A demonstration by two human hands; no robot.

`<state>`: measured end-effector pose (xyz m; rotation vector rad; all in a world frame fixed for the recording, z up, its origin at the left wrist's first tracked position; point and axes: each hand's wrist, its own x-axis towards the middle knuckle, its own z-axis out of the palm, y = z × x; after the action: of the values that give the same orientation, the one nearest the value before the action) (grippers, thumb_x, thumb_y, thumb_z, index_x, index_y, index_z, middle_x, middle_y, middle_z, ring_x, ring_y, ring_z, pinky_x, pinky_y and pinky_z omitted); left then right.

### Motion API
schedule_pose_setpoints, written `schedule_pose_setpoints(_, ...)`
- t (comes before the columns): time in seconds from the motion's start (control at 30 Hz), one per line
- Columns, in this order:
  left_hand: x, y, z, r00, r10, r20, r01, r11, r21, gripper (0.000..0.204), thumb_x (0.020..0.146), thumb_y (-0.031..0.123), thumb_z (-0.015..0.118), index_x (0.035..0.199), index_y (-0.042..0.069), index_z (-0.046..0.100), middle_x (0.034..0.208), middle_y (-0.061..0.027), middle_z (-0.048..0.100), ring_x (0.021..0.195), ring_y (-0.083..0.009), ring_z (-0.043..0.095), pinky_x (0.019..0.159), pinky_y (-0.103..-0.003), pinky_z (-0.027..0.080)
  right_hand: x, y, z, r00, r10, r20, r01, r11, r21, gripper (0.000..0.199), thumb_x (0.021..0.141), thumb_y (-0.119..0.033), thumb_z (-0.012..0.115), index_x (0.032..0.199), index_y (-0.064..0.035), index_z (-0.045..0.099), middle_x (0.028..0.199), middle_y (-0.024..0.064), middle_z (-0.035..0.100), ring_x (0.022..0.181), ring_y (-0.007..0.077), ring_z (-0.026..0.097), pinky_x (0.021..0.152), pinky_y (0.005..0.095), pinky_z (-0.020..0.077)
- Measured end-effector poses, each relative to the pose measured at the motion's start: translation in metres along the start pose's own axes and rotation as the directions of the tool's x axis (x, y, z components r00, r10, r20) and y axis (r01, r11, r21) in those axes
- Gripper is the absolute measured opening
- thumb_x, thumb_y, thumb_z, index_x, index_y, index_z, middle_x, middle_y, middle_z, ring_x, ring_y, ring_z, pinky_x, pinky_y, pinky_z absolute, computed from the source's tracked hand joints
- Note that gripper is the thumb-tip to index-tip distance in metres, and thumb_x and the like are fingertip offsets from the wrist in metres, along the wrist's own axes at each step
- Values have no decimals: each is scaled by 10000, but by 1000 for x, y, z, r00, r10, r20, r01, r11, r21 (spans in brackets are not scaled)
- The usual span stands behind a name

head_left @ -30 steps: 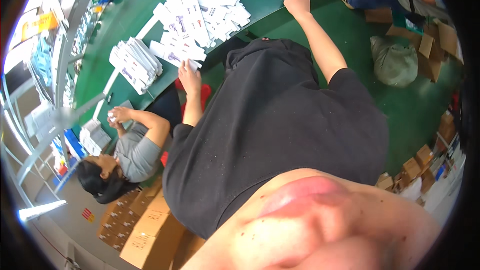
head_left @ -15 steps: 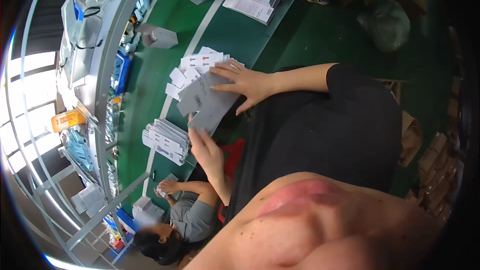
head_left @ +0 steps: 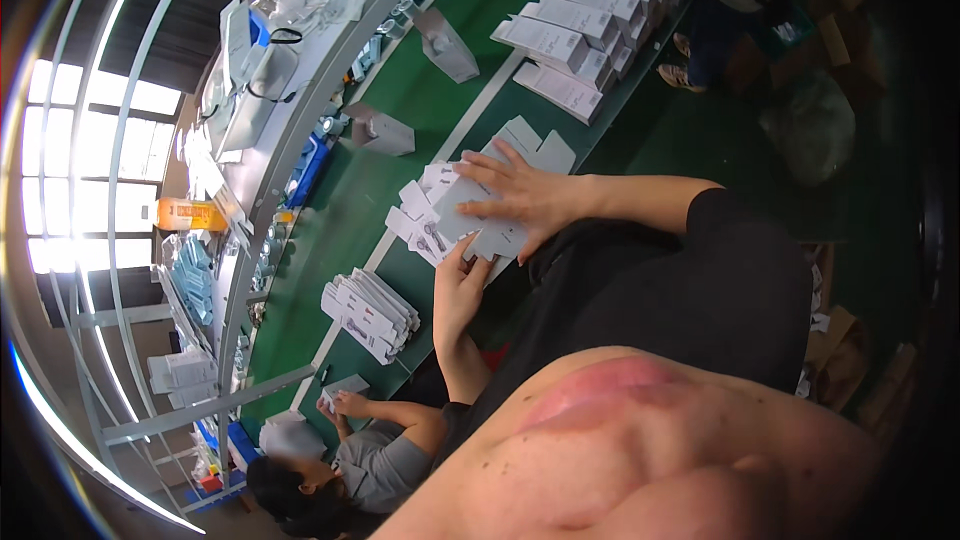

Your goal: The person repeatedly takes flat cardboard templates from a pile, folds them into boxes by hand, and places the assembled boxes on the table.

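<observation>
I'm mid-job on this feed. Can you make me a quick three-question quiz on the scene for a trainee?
1. The right hand is spread over which item?
A) a blue tray
B) a pile of flat white cartons
C) an orange package

2. True or false: a white stripe runs along the green table.

3. Which of the person's own hands is nearer the fanned stack of cartons?

Key: 1. B; 2. True; 3. The left hand.
</observation>
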<state>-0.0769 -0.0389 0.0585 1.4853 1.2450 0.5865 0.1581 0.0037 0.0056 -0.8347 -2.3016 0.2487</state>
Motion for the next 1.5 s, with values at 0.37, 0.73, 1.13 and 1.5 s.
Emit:
schedule_pose_setpoints(0.37,48,2,12,749,530,-398,-662,627,-411,650,777,279,782,1324,16,548,1357,-158,561,1183,-307,585,1006,-405,478,4,-5,4,830,518,206,-513,565,647,1071,630,-420,886,1504,-76,372,1466,195,425,1317,354,439,1120,484,323)
schedule_pose_setpoints(0.73,70,-30,47,356,862,-361,-774,488,403,910,616,305,927,1380,76,488,1416,-177,496,1274,-343,517,1076,-439,437,27,-30,-19,837,544,-58,-256,483,838,559,965,-284,554,1442,-20,427,1351,133,523,1186,206,501,1011,357,397)
schedule_pose_setpoints(1.13,75,-3,67,938,154,-312,-311,773,-553,442,926,148,529,1361,92,474,1446,-169,457,1317,-328,452,1119,-420,342,20,-28,-7,795,577,-189,-311,653,690,410,879,-54,513,1285,-23,559,1252,131,602,1131,255,546,976,329,421)
schedule_pose_setpoints(1.5,76,-33,62,856,458,-241,-510,826,-239,439,902,133,544,1334,68,508,1534,-190,346,1389,-361,355,1147,-469,283,13,-21,2,802,583,-127,-353,635,687,465,828,-30,422,1280,-26,534,1240,136,584,1053,250,550,957,343,429)
